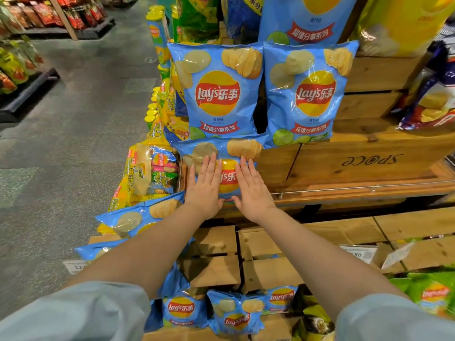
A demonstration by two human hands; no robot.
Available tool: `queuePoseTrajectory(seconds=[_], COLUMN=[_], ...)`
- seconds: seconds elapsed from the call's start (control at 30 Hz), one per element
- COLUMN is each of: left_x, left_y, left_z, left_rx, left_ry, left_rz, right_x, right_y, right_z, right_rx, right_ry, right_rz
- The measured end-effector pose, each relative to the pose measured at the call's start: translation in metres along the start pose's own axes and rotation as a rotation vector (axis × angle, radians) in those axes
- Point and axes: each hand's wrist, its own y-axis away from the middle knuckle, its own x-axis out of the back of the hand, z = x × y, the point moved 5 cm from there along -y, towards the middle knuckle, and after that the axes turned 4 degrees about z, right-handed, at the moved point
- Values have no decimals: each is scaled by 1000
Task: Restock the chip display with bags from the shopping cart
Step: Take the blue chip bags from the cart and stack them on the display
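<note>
Both hands press a blue bag [227, 153] flat against the front of the wooden crate [344, 166], below two upright bags [218, 89]. Left hand [205, 187] and right hand [251, 190] lie palm-down, fingers straight and together, arms outstretched. Best to push evenly so it stands straight

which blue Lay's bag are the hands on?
The lower blue bag, under the two upright ones. Left hand and right hand press flat on its front; the others are untouched.
</note>
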Motion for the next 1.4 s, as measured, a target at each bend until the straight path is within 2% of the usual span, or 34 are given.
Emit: queuePoseTrajectory(seconds=[0.1, 0.23, 0.33, 0.4, 0.5, 0.57, 0.67, 0.93, 1.07, 1.2, 1.4], left_x=[3, 3, 9, 18, 29, 33, 45, 41, 39, 48, 74], left_y=[2, 18, 31, 41, 53, 58, 66, 87, 98, 117, 148], left_z=[-2, 5, 10, 10, 4, -2, -4, 23, 54, 108, 209], left_rx=[-12, -50, 6, 56, 89, 94, 81, -127, -209, -380, -572], left_ry=[15, 227, 385, 456, 453, 421, 378, 334, 290, 247, 108], left_rz=[14, 174, 307, 329, 292, 199, 115, -28, -75, -89, -16], right_x=[5, 9, 17, 26, 38, 44, 52, 60, 57, 66, 98], right_y=[2, 19, 26, 30, 41, 49, 63, 111, 146, 195, 284], right_z=[-1, -12, -25, -33, -43, -48, -52, -55, -40, -12, 42], right_rx=[-27, -81, -164, -216, -283, -322, -347, -436, -493, -605, -738], right_ry=[-47, -123, -210, -265, -336, -383, -342, -163, -105, -65, -35], right_rz=[-22, 31, 41, 70, 110, 119, 118, 63, 16, -60, -73])
